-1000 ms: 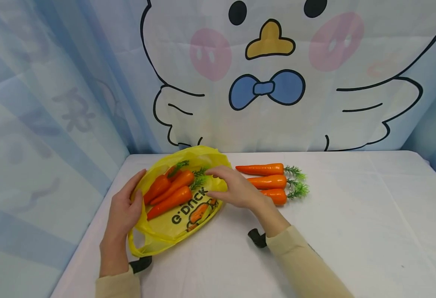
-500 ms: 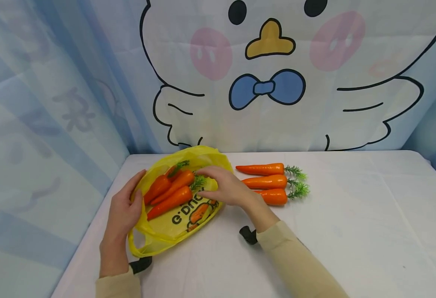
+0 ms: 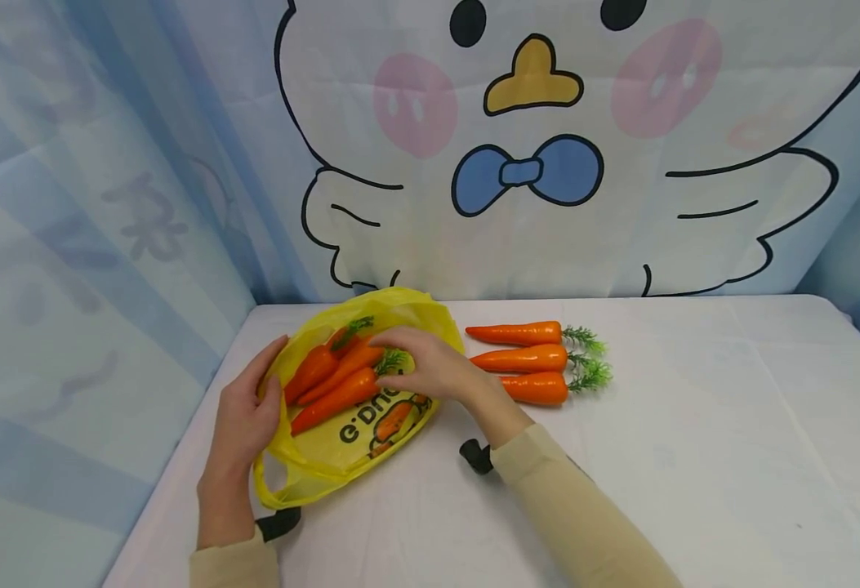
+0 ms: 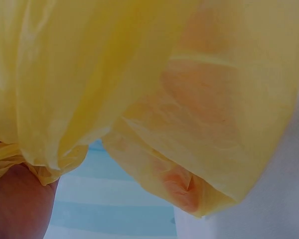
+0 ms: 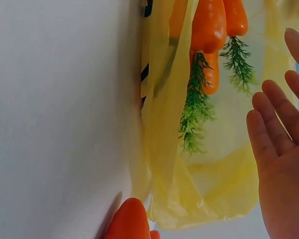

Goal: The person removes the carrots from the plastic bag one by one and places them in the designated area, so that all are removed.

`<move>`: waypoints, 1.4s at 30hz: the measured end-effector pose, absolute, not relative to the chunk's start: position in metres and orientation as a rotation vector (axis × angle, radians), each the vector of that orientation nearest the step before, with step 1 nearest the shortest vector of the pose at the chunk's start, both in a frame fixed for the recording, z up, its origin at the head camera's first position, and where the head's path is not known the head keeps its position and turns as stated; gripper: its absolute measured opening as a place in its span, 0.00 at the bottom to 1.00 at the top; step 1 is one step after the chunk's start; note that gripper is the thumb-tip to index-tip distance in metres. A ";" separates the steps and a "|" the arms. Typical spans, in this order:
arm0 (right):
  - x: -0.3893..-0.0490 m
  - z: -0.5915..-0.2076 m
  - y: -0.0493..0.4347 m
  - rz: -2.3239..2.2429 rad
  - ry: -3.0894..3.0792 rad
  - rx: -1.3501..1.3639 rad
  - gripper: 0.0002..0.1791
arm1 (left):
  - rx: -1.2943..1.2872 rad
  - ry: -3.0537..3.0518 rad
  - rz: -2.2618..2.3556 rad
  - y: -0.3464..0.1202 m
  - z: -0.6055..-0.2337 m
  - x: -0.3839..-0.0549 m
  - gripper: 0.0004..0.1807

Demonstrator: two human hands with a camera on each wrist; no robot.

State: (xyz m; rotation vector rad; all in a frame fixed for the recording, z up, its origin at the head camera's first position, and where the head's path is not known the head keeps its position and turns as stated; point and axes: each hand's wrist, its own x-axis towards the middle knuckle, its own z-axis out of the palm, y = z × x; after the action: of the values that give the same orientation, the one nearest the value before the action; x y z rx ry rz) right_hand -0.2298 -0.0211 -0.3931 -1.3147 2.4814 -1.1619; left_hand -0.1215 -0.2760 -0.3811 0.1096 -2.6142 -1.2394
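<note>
Left hand (image 3: 242, 412) grips the edge of the yellow bag (image 3: 422, 309), carrots (image 3: 340, 398) lie inside, my right hand (image 3: 433, 363), thumb and fingers apart, holds nothing by their green tops (image 5: 197, 109) and might drag one out if it catches them, and three more carrots (image 3: 536, 358) lie on the table (image 3: 679, 457).

On the yellow plastic bag (image 3: 305, 478), black lettering (image 3: 365, 415) near the bag's middle reads "e·DU", its further letters partly covered by the right hand (image 3: 430, 365), while black print fragments (image 5: 144, 72) along the bag's edge are unreadable.
</note>
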 end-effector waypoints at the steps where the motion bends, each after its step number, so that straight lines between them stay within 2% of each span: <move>1: -0.231 -0.393 -0.022 -1.151 2.480 -1.316 0.31 | 0.110 -2.615 -1.235 -0.276 -0.381 -0.121 0.29; 18: -0.238 -0.386 -0.049 -0.950 2.442 -1.316 0.30 | 0.128 -2.621 -1.228 -0.276 -0.380 -0.121 0.29; 42: -0.240 -0.402 -0.070 -0.770 2.377 -1.359 0.28 | 0.101 -2.624 -1.184 -0.276 -0.382 -0.122 0.29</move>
State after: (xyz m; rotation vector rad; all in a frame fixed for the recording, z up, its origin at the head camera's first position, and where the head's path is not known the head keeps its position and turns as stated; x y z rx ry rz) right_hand -0.2403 -0.0699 -0.4015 -1.3595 2.3774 -0.7702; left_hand -0.1220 -0.2762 -0.3824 0.1009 -2.6244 -1.1841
